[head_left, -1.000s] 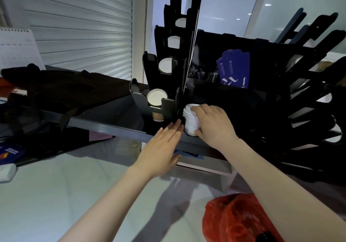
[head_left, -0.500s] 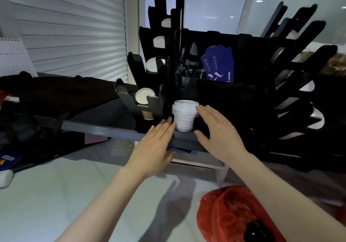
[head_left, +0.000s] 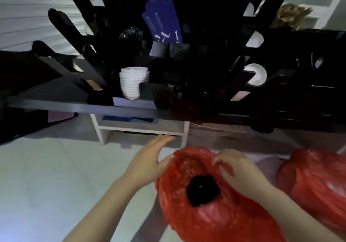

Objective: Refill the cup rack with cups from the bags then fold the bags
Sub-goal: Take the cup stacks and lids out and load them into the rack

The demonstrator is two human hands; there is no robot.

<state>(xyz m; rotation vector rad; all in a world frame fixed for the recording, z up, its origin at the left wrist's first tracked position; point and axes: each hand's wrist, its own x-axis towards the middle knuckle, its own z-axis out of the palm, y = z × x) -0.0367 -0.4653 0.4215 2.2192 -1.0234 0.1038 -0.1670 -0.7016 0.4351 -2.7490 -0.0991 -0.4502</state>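
Over the red bag (head_left: 206,219) on the pale table (head_left: 46,176). Left grip (head_left: 148,161) relaxed, holding nothing, fingers straight, thumb right at the bag's left rim. Right grip (head_left: 237,168) curled onto the opposite rim, pinching red plastic. Bag mouth wide, something black (head_left: 203,191) down inside, too dark to tell what. Second red bag (head_left: 318,181) just to the right, bunched up. Further back on the dark ledge (head_left: 93,106), the black cup rack (head_left: 196,58), with a stack of white cups (head_left: 133,82) seated in a front slot. More white rims peeking out on the rack's right side. Blue packets (head_left: 162,24) tucked upright in the middle.
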